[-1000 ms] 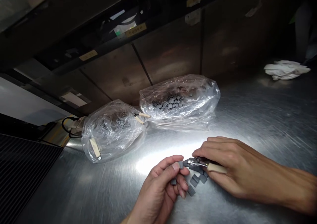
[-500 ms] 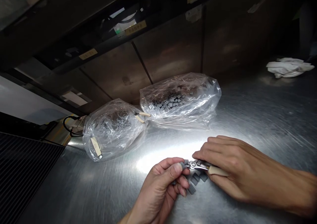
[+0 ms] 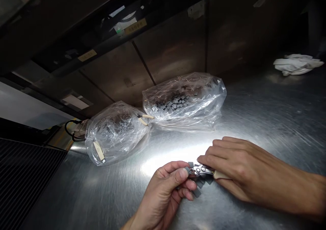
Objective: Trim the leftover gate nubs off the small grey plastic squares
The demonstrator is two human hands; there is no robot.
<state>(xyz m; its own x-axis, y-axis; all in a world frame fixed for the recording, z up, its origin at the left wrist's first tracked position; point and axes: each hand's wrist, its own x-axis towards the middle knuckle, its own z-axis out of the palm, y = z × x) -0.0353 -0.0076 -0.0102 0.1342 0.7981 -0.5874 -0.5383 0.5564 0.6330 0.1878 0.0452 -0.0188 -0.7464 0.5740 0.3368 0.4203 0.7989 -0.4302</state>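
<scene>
My left hand pinches a small grey piece between thumb and forefinger, low in the middle of the view. From the right, my right hand grips small metal nippers with cream handles. The nippers' jaws meet the grey piece at my left fingertips; whether they are closed on it is too small to tell. More small grey pieces lie on the metal table below the nippers, partly hidden by the tool and my left fingers.
Two clear plastic bags of grey pieces stand against the back panel. Cream-handled nippers lie between them. A cream-coloured tool rests on the left bag. A white cloth lies far right on the metal table.
Both hands stay nearly in place, with the nippers tilted slightly differently at the grey piece. The whole view has shifted slightly.
</scene>
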